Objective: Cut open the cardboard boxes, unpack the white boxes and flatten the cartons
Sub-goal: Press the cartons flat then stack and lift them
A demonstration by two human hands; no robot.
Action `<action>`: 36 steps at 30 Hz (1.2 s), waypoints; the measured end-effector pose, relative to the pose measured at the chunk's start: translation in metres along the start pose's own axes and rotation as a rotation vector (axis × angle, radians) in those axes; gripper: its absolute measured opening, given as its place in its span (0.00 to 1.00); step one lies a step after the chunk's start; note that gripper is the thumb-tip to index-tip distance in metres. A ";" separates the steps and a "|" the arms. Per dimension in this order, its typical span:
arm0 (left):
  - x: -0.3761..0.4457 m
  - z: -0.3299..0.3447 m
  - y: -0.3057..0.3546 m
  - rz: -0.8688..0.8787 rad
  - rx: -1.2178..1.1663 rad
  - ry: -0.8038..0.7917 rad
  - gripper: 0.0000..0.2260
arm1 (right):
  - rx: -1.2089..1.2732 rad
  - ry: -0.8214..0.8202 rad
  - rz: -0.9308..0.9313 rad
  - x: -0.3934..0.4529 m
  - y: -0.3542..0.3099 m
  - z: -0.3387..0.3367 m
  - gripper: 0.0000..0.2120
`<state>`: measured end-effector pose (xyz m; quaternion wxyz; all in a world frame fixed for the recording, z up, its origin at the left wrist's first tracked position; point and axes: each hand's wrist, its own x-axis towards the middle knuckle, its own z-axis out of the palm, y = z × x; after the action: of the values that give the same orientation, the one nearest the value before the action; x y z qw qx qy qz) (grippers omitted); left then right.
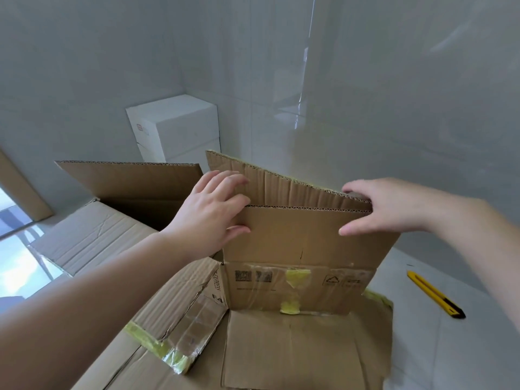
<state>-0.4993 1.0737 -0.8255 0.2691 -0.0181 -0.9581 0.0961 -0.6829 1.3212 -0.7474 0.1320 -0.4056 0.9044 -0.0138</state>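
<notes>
Pale glossy wall panels meet in a corner above a white tiled floor [439,347], and all the work sits low against them. The left hand [213,212] pinches the near edge of the collapsed carton [295,237], thumb on the front face and fingers over the corrugated rim; the right hand [385,209] clamps the opposite end the same way, so the two layers of board stand pressed together between them. This carton looks emptied and half folded, its taped bottom flaps [295,347] splayed toward the camera. To flatten it well, I would push both hands down and forward together, letting the panels fold along their existing creases rather than buckle mid-face, and keep the tape remnants from catching. Behind it another open cardboard box [123,187] stands beside the left forearm, and the unpacked white boxes [174,128] are stacked in the corner. A yellow utility knife [433,292] lies on the tiles to the right, well apart from both hands.
</notes>
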 end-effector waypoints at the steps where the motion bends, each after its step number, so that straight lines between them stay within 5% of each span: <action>1: 0.001 0.000 0.000 0.006 -0.001 -0.005 0.19 | -0.052 0.016 0.003 0.004 -0.004 0.005 0.35; 8: 0.001 0.000 -0.002 0.039 -0.018 0.010 0.16 | -0.071 0.092 -0.082 0.026 -0.042 0.020 0.24; 13: -0.017 -0.008 -0.015 -0.008 -0.082 0.032 0.29 | -0.214 0.295 -0.080 0.027 -0.041 0.018 0.22; 16: -0.051 0.003 -0.018 0.118 -0.054 -0.173 0.34 | -0.239 0.304 -0.059 0.033 -0.039 0.025 0.22; 22: -0.104 0.030 -0.019 0.048 0.200 -0.664 0.55 | -0.249 0.297 -0.017 0.035 -0.039 0.021 0.20; 31: -0.065 0.006 -0.059 -0.221 0.139 -0.070 0.48 | -0.394 0.238 -0.070 0.029 -0.044 0.024 0.20; 34: -0.033 -0.004 -0.077 -0.474 0.036 -0.099 0.48 | -0.452 0.204 -0.103 0.022 -0.048 0.024 0.19; 36: -0.020 -0.001 -0.080 -0.492 -0.018 -0.174 0.44 | -0.454 0.202 -0.117 0.018 -0.050 0.025 0.18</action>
<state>-0.4804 0.9937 -0.8189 0.2008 0.2212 -0.9541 0.0203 -0.6514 1.2761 -0.7692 -0.0545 -0.4732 0.8678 0.1417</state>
